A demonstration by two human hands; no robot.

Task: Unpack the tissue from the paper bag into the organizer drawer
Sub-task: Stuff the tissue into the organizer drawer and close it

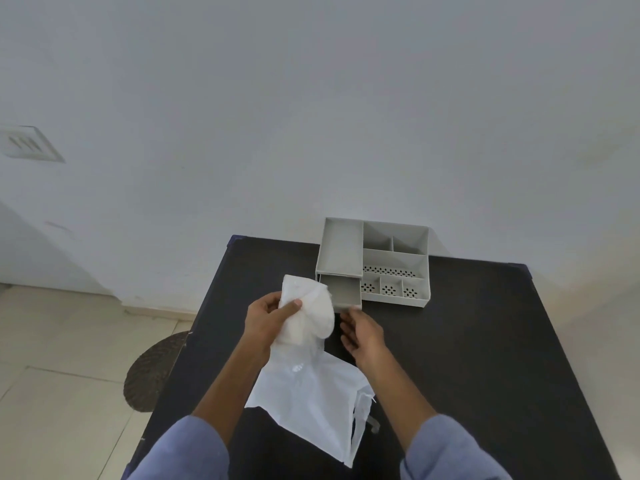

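Above a dark bench (467, 358), the left hand (268, 318) lifts a white tissue pack (310, 313), its grip clamped on the pack's left side, just in front of the pulled-out drawer (343, 292) of a grey organizer (377, 261). Alongside, the right hand (362, 332) hovers with fingers loosely apart at the drawer's front edge. Nearer the person, a white paper bag (311, 396) lies flat on the bench.
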